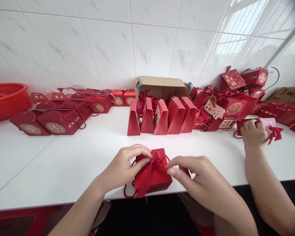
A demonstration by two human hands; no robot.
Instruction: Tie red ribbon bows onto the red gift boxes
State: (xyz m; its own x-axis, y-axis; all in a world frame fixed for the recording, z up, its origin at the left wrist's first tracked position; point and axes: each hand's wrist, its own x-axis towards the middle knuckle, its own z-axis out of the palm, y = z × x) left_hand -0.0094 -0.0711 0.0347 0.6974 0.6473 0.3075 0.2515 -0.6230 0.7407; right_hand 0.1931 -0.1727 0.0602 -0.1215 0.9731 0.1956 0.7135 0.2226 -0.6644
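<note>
A red gift box (153,179) with a dark red ribbon (146,178) tied in a bow on top sits at the near edge of the white table. Cord handles stick out at its sides. My left hand (130,164) pinches the ribbon near the knot, thumb and index finger together. At the right side of the bow, my right hand (198,175) has its thumb and index finger closed on a ribbon loop or end.
Several upright red boxes (147,119) stand ahead, before a cardboard box (162,81) of ribbons. Finished red boxes (61,123) are at left, near a red basin (8,106). At right, another person's hand (254,132) rests on a red box beside a pile of boxes.
</note>
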